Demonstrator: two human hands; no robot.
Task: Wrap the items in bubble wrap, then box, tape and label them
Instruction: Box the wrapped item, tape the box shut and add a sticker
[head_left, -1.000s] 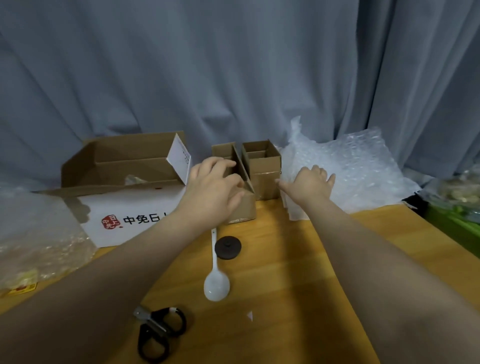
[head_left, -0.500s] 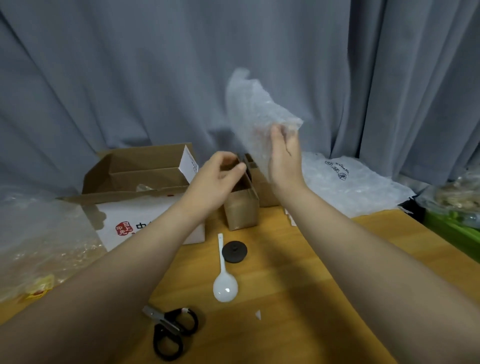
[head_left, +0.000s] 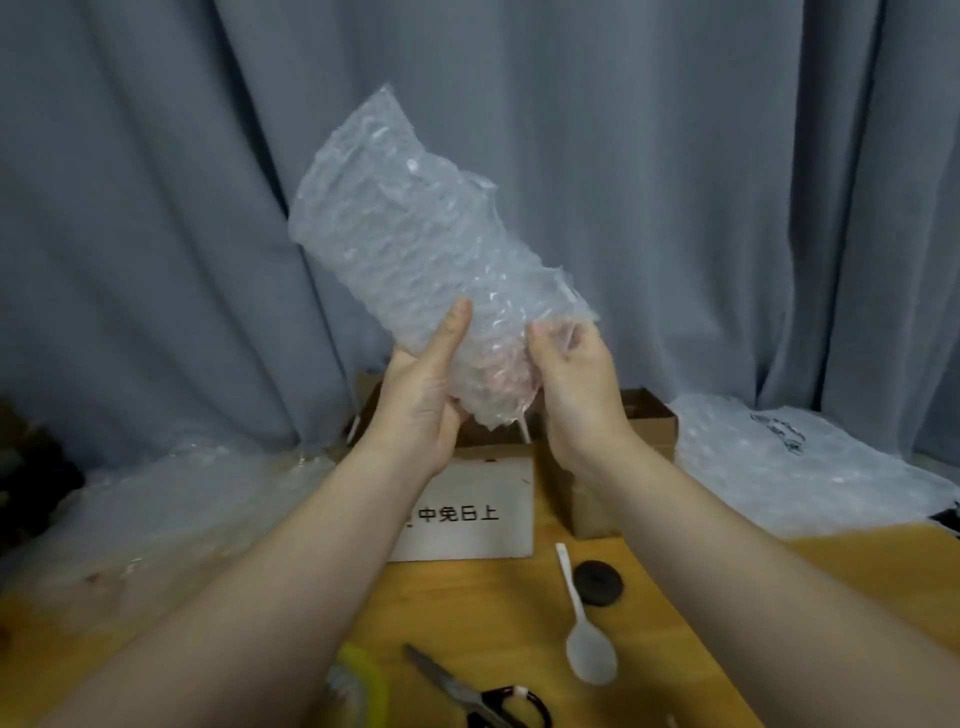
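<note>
A clear sheet of bubble wrap (head_left: 415, 234) is raised upright in front of the curtain. My left hand (head_left: 421, 395) grips its lower left edge, thumb on the front. At the lower right edge my right hand (head_left: 571, 379) pinches it with curled fingers. On the wooden table below lie a white plastic spoon (head_left: 584, 631) and a black round disc (head_left: 598, 582). A small brown carton (head_left: 649, 421) stands behind my right wrist.
A larger open carton with a white printed front (head_left: 483, 514) sits behind my hands. More bubble wrap lies at the right (head_left: 789, 467) and left (head_left: 166, 499). Black-handled scissors (head_left: 483, 699) and a yellow-rimmed roll (head_left: 363, 680) lie near the front edge.
My right hand lifted the bubble wrap sheet from the pile at the right. My left hand left the small carton and took hold of the sheet's other edge.
</note>
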